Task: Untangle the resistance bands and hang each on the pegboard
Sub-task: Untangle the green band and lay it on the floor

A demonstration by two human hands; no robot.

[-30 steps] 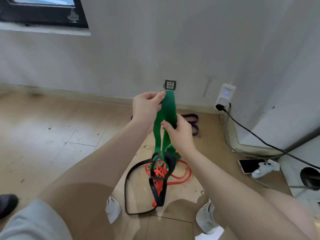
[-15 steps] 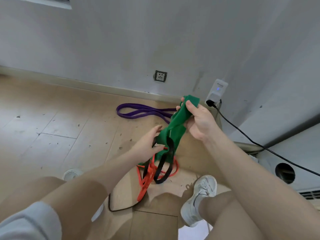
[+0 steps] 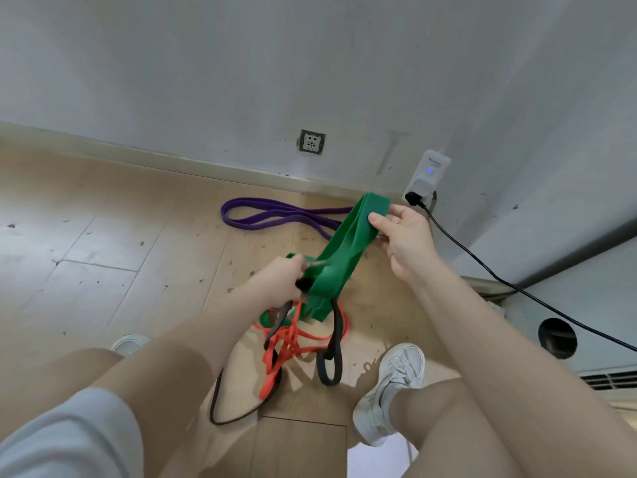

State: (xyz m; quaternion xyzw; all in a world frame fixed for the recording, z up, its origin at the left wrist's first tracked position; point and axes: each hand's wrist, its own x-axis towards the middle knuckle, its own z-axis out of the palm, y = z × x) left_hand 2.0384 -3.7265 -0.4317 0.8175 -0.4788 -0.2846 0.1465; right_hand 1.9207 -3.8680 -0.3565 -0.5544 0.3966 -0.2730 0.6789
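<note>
Two hands work the knot: our right hand pinches the wide green rubber band by its top, our left hand grips the tangle below it; next, we judge, slip green free.

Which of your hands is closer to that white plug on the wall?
Right. The right hand, pinching the top of the green band, is just below and left of the plug. The left hand grips the tangle lower down, farther off.
</note>
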